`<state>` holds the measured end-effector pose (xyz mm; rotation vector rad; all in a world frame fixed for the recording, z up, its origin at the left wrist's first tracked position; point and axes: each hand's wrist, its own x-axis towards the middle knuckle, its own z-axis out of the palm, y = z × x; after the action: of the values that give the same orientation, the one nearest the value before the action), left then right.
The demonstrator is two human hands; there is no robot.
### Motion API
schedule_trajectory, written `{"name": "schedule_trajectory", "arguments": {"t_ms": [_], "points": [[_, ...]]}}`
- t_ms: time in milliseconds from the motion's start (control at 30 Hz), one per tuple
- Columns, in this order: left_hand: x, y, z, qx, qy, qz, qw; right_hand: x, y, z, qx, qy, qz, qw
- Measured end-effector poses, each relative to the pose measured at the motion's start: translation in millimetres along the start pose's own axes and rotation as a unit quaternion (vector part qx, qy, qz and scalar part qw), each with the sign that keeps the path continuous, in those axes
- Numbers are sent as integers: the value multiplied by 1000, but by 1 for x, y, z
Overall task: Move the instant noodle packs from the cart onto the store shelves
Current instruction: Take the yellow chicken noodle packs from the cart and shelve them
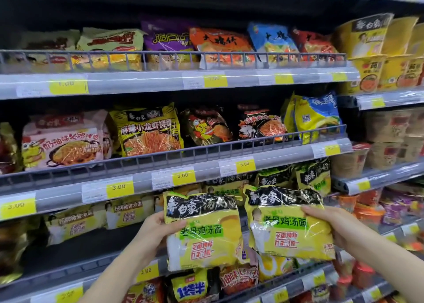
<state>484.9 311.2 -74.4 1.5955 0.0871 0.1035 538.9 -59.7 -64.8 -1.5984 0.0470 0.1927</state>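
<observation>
I hold two yellow-and-black instant noodle packs upright in front of the third shelf. My left hand (158,231) grips the left pack (204,231) by its left edge, thumb on the front. My right hand (332,227) grips the right pack (289,224) by its right edge. The two packs sit side by side, almost touching. Behind them, matching yellow packs (314,176) stand on the third shelf (96,268). The cart is out of view.
Upper shelves carry rows of noodle packs behind wire rails (174,59), with yellow price tags (119,188) on the edges. Cup noodles (371,36) fill the bay on the right. A dark gap (91,240) lies on the third shelf left of my left hand.
</observation>
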Motion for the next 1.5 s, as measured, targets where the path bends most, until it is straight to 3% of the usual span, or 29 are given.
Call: {"name": "schedule_trajectory", "arguments": {"t_ms": [333,533,1000,1267,1500], "points": [[37,-24,-16,-30,56,76,995,55,40,8,34,-44,-82,995],[51,-39,-28,-56,51,111,991,86,45,15,41,-69,-126,989],[60,-30,-51,-48,70,106,991,152,-3,91,-39,-6,-211,977],[62,-26,-53,-47,72,100,991,179,15,103,-112,7,-171,979],[68,-25,-55,-41,72,107,991,188,17,96,-109,-20,-123,986]]}}
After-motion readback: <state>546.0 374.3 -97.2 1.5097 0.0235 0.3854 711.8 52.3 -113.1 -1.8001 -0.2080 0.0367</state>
